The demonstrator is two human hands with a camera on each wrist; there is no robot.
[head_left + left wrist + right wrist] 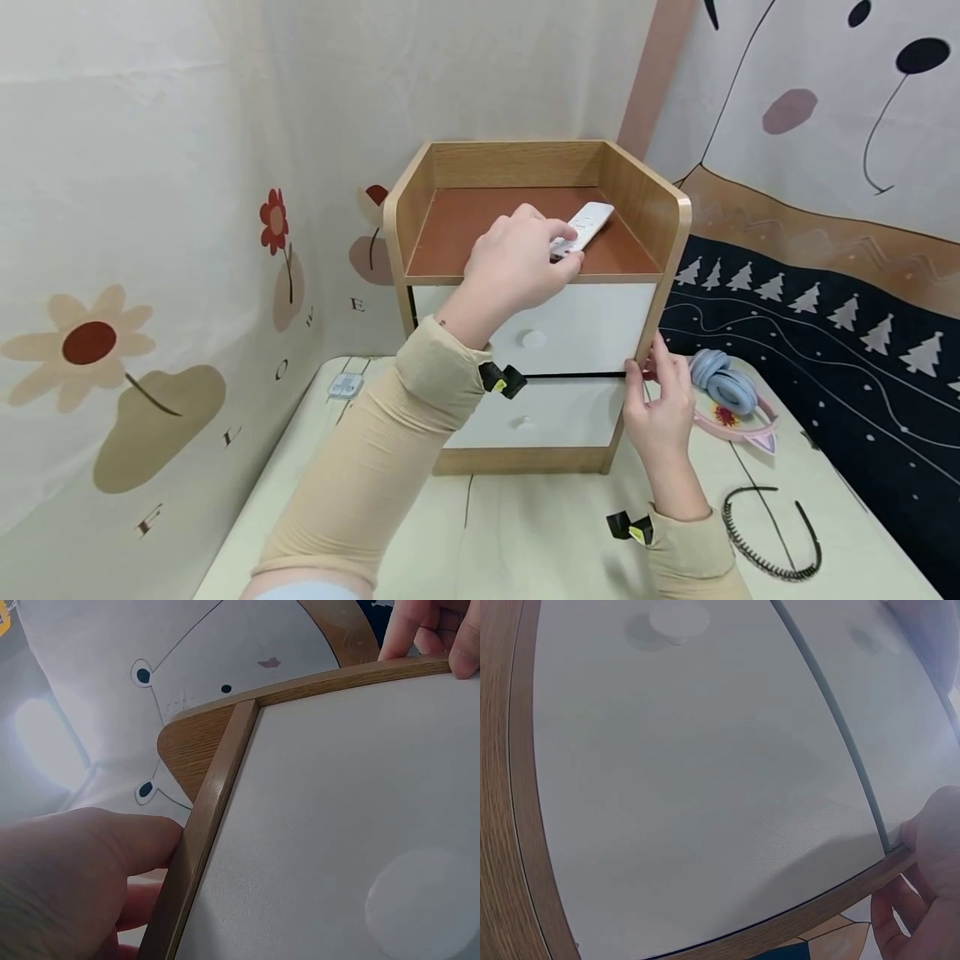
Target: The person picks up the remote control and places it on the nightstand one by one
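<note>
My left hand (513,258) pinches a white remote control (590,223) between thumb and fingers. It is over the brown open top of a small wood-edged cabinet (517,460), with the remote's far end pointing to the back right. The remote is hidden in both wrist views. My right hand (663,408) grips the cabinet's right side edge, thumb on the front near the gap between the two drawers; its fingers (889,922) reach round the side. Both the upper drawer (600,325) and the lower drawer (570,417) are white, round-knobbed and closed.
Right of the cabinet lie a coiled light-blue item (723,387) and a pink cat-ear headband (767,437). A black toothed hair band (780,573) lies nearer on the pale tabletop (525,533). Printed cloth (840,367) hangs behind and at the sides.
</note>
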